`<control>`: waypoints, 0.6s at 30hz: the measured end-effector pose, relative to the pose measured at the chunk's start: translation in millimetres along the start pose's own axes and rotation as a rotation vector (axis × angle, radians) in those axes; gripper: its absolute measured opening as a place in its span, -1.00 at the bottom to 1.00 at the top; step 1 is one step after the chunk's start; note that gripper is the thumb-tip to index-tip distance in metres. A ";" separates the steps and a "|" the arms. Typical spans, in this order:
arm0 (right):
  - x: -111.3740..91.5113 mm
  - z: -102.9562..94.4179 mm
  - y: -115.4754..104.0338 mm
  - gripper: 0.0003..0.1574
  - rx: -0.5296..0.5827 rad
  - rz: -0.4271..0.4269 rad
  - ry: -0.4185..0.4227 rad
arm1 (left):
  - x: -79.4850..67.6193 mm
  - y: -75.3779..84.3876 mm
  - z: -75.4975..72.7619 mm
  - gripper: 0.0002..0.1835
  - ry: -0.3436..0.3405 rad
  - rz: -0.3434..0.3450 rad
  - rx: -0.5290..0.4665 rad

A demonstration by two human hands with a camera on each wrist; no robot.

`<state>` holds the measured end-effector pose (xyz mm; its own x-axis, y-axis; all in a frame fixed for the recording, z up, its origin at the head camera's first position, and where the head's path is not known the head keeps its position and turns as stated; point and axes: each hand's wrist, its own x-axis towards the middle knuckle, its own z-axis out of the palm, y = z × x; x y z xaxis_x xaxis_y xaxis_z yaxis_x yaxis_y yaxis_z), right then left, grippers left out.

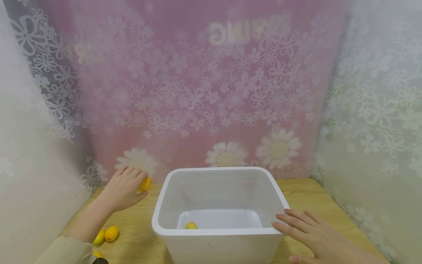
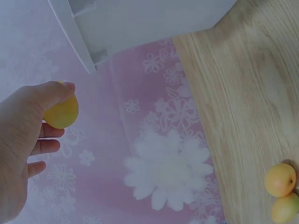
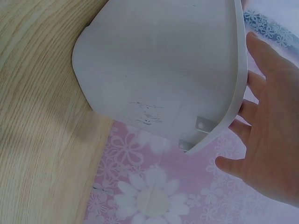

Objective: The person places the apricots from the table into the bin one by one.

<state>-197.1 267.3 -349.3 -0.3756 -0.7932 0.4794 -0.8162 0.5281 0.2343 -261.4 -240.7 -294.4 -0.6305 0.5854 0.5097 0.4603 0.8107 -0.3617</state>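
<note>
My left hand [image 1: 123, 189] pinches a small, smooth yellow-orange fruit [image 2: 61, 113] between thumb and fingers. It is raised to the left of a white plastic tub [image 1: 221, 232], outside the rim. Inside the tub, one yellow fruit [image 1: 191, 225] shows on the bottom, partly hidden by the front wall. At the tub's right side, my right hand [image 1: 311, 233] has its fingers spread and its fingertips at the rim. In the right wrist view these fingers [image 3: 248, 112] lie along the rim without curling round it.
On the wooden table [image 1: 135, 234], an orange-yellow fruit [image 1: 111, 233] and a greener one [image 1: 99, 237] lie side by side below my left forearm. Another yellow fruit [image 1: 97, 254] is mostly hidden by the sleeve. Flower-printed curtains [image 1: 211, 91] enclose the back and both sides.
</note>
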 end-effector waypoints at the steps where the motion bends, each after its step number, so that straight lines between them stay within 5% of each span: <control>1: 0.1 0.0 0.0 -0.11 0.001 0.001 0.000 | 2.3 0.6 -0.1 -0.63 -0.002 0.002 -0.001; 18: -0.3 1.2 -0.4 -0.15 -0.011 -0.007 0.007 | 39.5 12.1 4.2 -0.67 -0.007 0.043 -0.013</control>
<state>-197.2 266.9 -350.5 -0.3668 -0.7945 0.4840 -0.8138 0.5261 0.2469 -283.4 -207.7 -282.0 -0.6145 0.6199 0.4880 0.4955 0.7846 -0.3728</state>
